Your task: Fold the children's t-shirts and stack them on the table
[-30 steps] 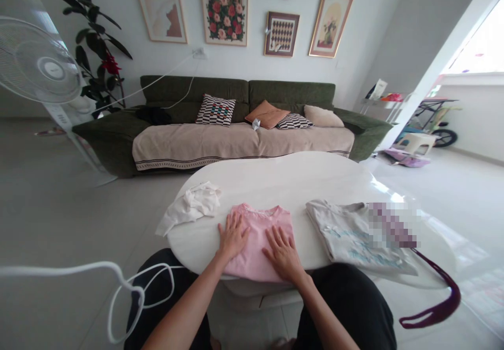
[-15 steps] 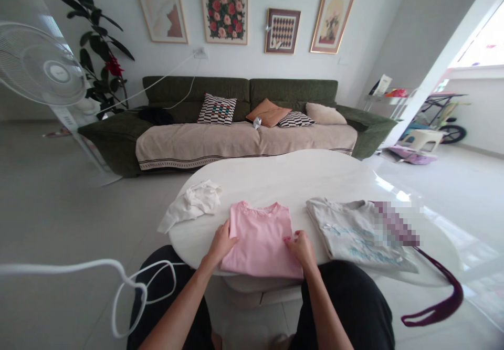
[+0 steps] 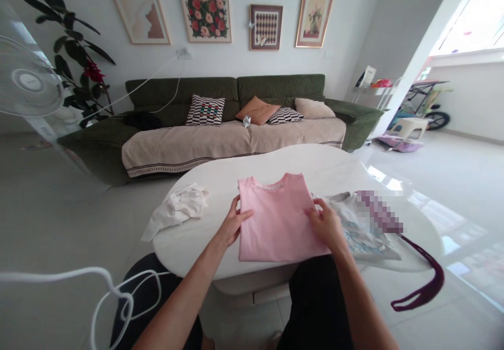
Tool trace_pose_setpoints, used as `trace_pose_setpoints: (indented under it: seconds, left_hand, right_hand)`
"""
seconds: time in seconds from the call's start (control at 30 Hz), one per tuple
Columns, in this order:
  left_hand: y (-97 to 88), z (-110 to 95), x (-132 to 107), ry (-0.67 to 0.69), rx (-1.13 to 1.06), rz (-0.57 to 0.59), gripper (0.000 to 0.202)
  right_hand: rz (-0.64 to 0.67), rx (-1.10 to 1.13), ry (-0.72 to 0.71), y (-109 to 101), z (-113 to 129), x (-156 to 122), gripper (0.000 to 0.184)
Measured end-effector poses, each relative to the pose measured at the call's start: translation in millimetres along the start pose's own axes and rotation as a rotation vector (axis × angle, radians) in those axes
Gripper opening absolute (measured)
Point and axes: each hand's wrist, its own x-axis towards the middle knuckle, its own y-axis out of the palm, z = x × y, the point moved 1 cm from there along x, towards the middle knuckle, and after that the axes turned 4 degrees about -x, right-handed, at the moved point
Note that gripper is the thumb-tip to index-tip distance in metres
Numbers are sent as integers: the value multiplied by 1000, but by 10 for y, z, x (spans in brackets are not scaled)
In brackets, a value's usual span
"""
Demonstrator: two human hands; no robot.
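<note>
Shirt (image 3: 277, 224), pink and folded, is being held over the near edge of the tabletop (image 3: 220, 177), my left hand (image 3: 233, 223) pinching its left side and my right hand (image 3: 328, 226) its right. I am judging it light, soft and floppy, best gripped by both side edges.

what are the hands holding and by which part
A folded pink shirt: the left hand grips one side edge, the right hand the opposite one.
</note>
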Motion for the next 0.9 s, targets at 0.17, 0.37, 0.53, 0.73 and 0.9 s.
trace_pose_setpoints:
  seconds: [0.17, 0.37, 0.53, 0.73, 0.9]
  left_hand:
    - [855, 277, 441, -53, 34, 93, 67]
    - [1466, 759, 840, -118, 38, 93, 63]
    - [1431, 1183, 1018, -125, 225, 14, 65]
    - [1162, 1330, 872, -130, 312, 40, 70]
    - [682, 1109, 651, -19, 630, 115, 53]
  right_hand:
    - [-80, -121, 125, -656, -719, 268, 32]
    - [-65, -176, 269, -981, -1498, 451, 36]
    - [4, -255, 276, -923, -1899, 547, 37]
    - [-180, -524, 67, -571, -1620, 437, 58]
    - [120, -573, -170, 27, -1213, 196, 60]
